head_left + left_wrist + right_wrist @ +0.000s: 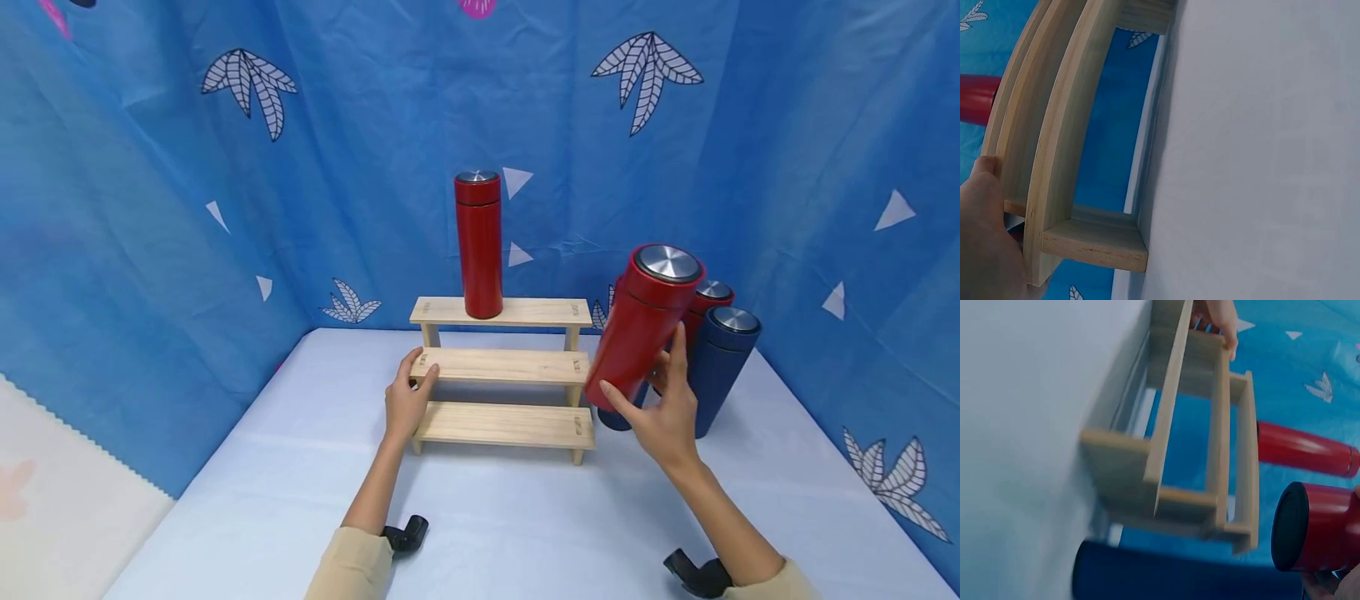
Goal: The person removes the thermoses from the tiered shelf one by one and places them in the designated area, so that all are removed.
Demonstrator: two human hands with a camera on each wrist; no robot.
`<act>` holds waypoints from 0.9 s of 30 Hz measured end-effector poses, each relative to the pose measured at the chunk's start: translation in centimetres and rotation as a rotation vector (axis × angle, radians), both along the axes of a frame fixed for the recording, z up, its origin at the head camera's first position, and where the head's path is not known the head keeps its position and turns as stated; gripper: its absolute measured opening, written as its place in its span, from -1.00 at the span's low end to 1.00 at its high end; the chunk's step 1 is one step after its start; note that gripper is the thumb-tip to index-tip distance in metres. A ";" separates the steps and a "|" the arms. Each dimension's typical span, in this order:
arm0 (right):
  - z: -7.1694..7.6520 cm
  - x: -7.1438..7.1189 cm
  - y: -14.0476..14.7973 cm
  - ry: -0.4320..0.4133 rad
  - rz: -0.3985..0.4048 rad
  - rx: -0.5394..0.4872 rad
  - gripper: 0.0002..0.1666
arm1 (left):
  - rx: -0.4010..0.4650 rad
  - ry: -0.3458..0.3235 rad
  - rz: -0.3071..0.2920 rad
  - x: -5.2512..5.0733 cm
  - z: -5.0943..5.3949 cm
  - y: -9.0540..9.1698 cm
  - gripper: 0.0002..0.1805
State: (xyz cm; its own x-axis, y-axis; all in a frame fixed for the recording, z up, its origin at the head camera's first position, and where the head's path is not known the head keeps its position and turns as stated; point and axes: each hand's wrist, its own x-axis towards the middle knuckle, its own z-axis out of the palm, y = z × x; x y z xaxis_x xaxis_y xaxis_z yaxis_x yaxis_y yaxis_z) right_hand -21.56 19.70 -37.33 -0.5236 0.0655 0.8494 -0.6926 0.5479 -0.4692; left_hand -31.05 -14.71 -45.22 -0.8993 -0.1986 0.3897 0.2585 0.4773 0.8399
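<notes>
A red thermos flask [641, 325] with a steel-topped lid is held off the table, tilted, just right of a three-step wooden display stand [510, 367]. My right hand [669, 421] grips it with thumb and fingers around its lower body; the black base shows in the right wrist view. My left hand [406, 403] holds the left end of the stand's middle step, thumb on top; in the left wrist view part of this hand [988, 231] is at the frame's edge. On the top step another red thermos flask [480, 258] stands upright.
Right of the stand, several more flasks stand on the white table [300, 467], including a blue flask [722, 367] and a partly hidden red flask [708, 304]. A blue patterned curtain [375, 167] surrounds the back and sides. Black wrist mounts show on both forearms.
</notes>
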 end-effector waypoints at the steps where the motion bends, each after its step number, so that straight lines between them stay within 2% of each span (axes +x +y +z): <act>1: -0.1 0.5 0.7 -0.007 -0.015 0.010 0.37 | 0.003 0.001 -0.003 0.0 0.0 0.0 -0.32; 8: -1.9 3.0 5.3 -0.058 -0.120 0.037 0.37 | 0.004 -0.005 -0.004 0.0 0.1 0.1 -0.32; 14: -4.4 4.4 8.6 -0.218 -0.261 -0.009 0.40 | -0.015 -0.008 -0.005 -0.2 0.1 0.2 -0.31; 16: -5.2 4.7 9.3 -0.268 -0.298 -0.027 0.40 | -0.018 -0.004 -0.002 -0.2 0.0 0.1 -0.31; 19: -6.3 4.7 10.3 -0.297 -0.329 -0.035 0.39 | -0.018 0.005 0.003 -0.2 0.0 0.0 -0.29; 27: -8.4 4.4 11.6 -0.370 -0.363 -0.038 0.44 | -0.014 0.001 -0.001 -0.1 -0.3 0.0 -0.31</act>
State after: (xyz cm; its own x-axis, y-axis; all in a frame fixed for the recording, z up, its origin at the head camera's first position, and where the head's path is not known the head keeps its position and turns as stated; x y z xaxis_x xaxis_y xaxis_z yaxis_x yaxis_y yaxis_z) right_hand -17.13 31.28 -45.74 -0.7265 0.3259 0.6050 -0.2446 0.7002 -0.6708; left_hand -31.19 -14.70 -45.49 -0.8990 -0.1920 0.3937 0.2603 0.4888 0.8327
